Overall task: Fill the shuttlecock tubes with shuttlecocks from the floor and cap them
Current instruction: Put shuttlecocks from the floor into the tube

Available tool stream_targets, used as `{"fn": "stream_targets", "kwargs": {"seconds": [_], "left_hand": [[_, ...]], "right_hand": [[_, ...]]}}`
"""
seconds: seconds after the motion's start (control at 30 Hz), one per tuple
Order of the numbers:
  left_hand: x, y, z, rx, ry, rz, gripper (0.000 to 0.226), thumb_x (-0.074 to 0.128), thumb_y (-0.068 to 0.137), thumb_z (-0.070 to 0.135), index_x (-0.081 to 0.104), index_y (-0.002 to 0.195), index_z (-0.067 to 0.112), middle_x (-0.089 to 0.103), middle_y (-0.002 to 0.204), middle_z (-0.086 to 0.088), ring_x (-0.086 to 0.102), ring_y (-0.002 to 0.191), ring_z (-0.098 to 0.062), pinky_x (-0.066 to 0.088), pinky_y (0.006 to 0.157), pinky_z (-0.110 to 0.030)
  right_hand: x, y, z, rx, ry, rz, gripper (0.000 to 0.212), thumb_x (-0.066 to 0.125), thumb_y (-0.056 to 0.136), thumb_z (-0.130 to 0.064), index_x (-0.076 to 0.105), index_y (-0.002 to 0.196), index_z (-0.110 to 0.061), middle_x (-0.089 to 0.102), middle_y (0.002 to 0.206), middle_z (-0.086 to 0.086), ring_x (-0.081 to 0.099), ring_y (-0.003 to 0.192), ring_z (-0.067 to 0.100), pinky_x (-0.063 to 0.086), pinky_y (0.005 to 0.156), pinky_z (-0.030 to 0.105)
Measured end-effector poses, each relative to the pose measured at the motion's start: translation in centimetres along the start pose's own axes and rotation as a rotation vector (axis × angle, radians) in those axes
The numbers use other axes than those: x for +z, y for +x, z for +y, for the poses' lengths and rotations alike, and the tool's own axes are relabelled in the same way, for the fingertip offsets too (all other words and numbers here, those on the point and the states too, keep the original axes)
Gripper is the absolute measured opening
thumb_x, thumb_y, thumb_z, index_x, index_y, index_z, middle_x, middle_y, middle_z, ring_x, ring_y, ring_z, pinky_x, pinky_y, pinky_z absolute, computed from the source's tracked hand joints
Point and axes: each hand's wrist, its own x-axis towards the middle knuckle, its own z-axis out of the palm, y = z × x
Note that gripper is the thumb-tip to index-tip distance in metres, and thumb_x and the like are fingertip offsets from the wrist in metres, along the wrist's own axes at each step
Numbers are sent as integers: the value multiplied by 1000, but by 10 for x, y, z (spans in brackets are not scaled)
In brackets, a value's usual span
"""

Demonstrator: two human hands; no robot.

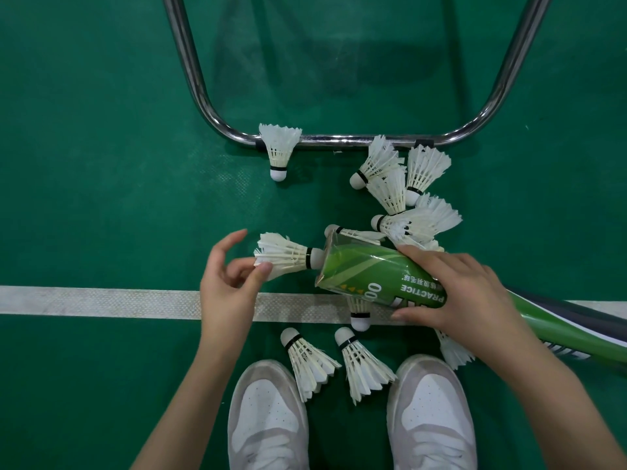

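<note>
Her right hand (pixel 464 293) gripped the tilted green tube (pixel 369 273); left hand (pixel 227 286) fingers (pixel 263 270), loosely spread, touched the feathers of a white shuttlecock (pixel 288 257), its cork at the tube's mouth.

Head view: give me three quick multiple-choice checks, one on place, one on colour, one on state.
1. Where does the shuttlecock at the tube mouth point its cork?
A. Into the tube
B. Toward the shoes
C. Toward the metal frame

2. What colour is the tube?
A. Red
B. Green
C. Black

3. What is the right hand doing?
A. Hanging idle
B. Pressing flat on the floor
C. Gripping the tube

Answers:
1. A, its cork sits at the open mouth, feathers by the left hand fingers.
2. B, green body with white print.
3. C, its fingers wrap round the tube body.
</note>
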Motion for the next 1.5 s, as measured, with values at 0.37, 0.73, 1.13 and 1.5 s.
{"fn": "stream_targets", "kwargs": {"seconds": [0.37,0.73,1.13,1.5], "left_hand": [[24,-18,20,-30,-55,-142,46,65,83,1,54,114,34,69,70,3,66,78,-5,49,75,-14],[33,-24,27,-47,-74,-244,42,62,85,6,51,116,32,73,74,1,68,77,-4,49,73,-12],[43,-26,29,-75,-5,-382,50,68,73,31,47,118,39,75,87,2,70,89,-9,51,83,-20],[50,-27,23,-50,81,-396,70,76,75,5,44,120,48,74,90,2,69,89,-7,50,79,-14]], "right_hand": [[3,0,1,-9,6,16,87,66,58,-64,33,136,-42,53,127,-9,43,114,19,32,91,38],[4,-1,1,-15,23,28,87,64,56,-65,36,135,-40,56,124,-8,45,112,21,31,90,38],[2,-1,0,-15,25,12,88,57,55,-71,35,135,-42,54,125,-10,44,113,19,31,92,39],[4,-1,2,-21,21,20,89,50,53,-75,36,134,-41,55,125,-9,45,112,21,32,91,40]]}}
